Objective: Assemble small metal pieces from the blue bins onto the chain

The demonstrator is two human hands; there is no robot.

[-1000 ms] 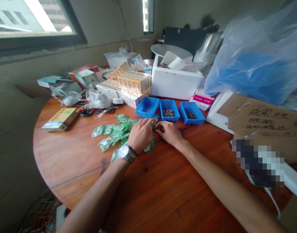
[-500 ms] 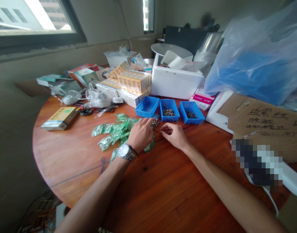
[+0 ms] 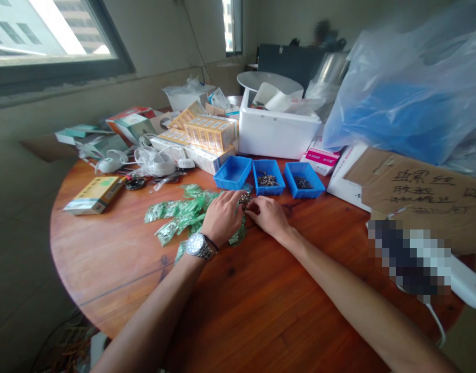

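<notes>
Green packets (image 3: 179, 211) lie on the wooden table (image 3: 238, 311) at nine o'clock from the person's left hand (image 3: 224, 215), with a watch (image 3: 196, 244) around that wrist. Its fingers curve over small metal pieces (image 3: 245, 200) at its two o'clock; whether they grip any cannot be told. The pieces sit at ten o'clock from the right hand (image 3: 269, 212), whose thumb and forefinger are bent close together; a pinch on one cannot be made out. From the pieces, blue trays (image 3: 269, 191) stand at eleven, two and nearly three o'clock.
</notes>
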